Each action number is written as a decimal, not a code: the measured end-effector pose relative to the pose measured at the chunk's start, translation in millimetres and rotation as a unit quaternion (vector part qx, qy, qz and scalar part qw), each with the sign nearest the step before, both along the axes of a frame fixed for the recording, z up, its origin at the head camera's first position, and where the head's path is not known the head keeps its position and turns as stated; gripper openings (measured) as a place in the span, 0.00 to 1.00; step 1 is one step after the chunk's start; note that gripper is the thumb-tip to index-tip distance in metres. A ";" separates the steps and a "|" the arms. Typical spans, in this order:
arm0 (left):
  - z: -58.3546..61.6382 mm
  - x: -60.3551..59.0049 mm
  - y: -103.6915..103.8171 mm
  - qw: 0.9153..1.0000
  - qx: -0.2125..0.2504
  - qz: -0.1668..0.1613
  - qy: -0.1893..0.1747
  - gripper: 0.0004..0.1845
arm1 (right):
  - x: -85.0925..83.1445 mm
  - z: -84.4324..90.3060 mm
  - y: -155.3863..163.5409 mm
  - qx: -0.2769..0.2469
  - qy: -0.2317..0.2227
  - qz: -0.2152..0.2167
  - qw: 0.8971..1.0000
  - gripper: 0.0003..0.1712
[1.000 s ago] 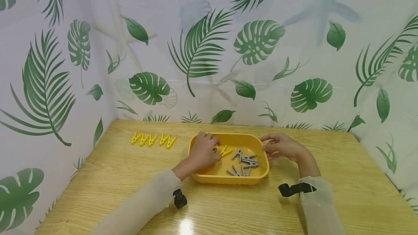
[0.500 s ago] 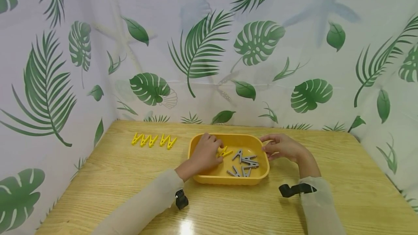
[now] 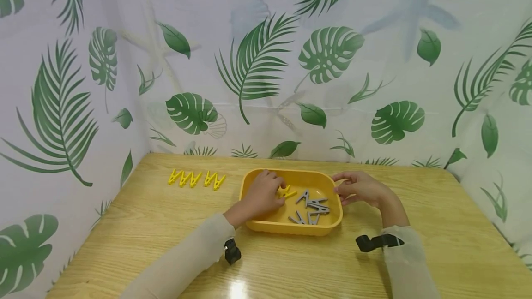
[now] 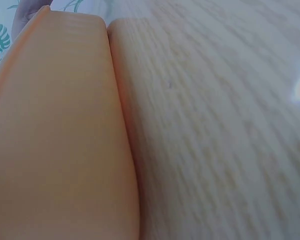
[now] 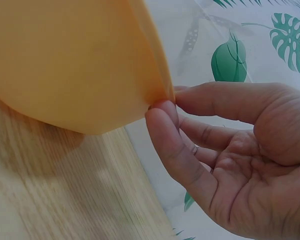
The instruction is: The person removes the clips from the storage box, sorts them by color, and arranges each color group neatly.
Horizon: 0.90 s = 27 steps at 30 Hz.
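Yellow pegs (image 3: 195, 179): five lined on worktop (image 3: 145, 225) | left hand (image 3: 261, 194) pinches sixth peg (image 3: 287, 193) in tray (image 3: 291, 229) | right hand (image 3: 359, 187) pinches rim | grey pegs (image 3: 309, 206) remain

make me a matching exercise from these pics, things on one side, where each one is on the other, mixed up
Things:
1. row of yellow clips
2. grey clips
3. right hand
4. left hand

Places:
A. pinching the right rim of the yellow tray
B. on the table, left of the tray
C. inside the tray, at a yellow clip
D. piled in the right half of the tray

Pairs: 1-B, 2-D, 3-A, 4-C
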State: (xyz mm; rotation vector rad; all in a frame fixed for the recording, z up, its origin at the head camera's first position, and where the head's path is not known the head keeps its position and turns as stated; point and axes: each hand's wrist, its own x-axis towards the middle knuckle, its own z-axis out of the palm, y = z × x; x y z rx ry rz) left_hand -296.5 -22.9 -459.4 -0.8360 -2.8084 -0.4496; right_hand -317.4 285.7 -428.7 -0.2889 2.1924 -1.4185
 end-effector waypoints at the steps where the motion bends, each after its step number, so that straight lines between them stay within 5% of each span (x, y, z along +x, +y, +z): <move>1: 0.1 -0.3 0.4 1.000 -0.006 0.004 -0.004 0.14 | -0.1 0.1 -0.1 0.000 -0.001 0.000 1.000 0.30; 11: -3.2 -3.5 2.6 0.997 -0.081 0.007 0.005 0.12 | -0.1 0.2 -0.5 0.003 -0.003 -0.002 1.000 0.31; 27: -4.9 -2.9 5.7 0.994 -0.106 0.013 0.009 0.10 | -1.8 -0.7 0.5 0.003 -0.004 -0.001 1.000 0.31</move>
